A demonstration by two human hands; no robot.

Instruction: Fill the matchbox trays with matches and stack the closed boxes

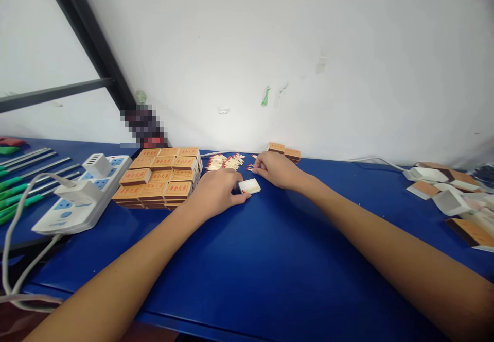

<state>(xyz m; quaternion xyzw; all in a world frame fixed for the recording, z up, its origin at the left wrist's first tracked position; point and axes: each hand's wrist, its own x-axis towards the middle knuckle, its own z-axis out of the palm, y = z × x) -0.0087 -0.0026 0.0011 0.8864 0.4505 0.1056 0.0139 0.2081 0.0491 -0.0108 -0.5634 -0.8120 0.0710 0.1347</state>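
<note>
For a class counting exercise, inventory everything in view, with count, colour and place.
Wall: one, white, behind
Table: one, blue, foreground
Frame: one, black, upper left
Marks: several, green or greyish, on wall
Rods: several, green-silver, far left
Power strip: one, white, left
Plugs: two, white, on power strip
Cables: several, white, left and back
Stacked matchboxes: many, orange, left
Paired matchboxes: two, orange, by wall
Matches: many, red tips, centre
Small box: one, white, centre
Box parts: several, orange-white, right
Bundle: one, dark, right edge
Left hand: one, bare, fingers gripping small box
Right hand: one, bare, fingers at matches
</note>
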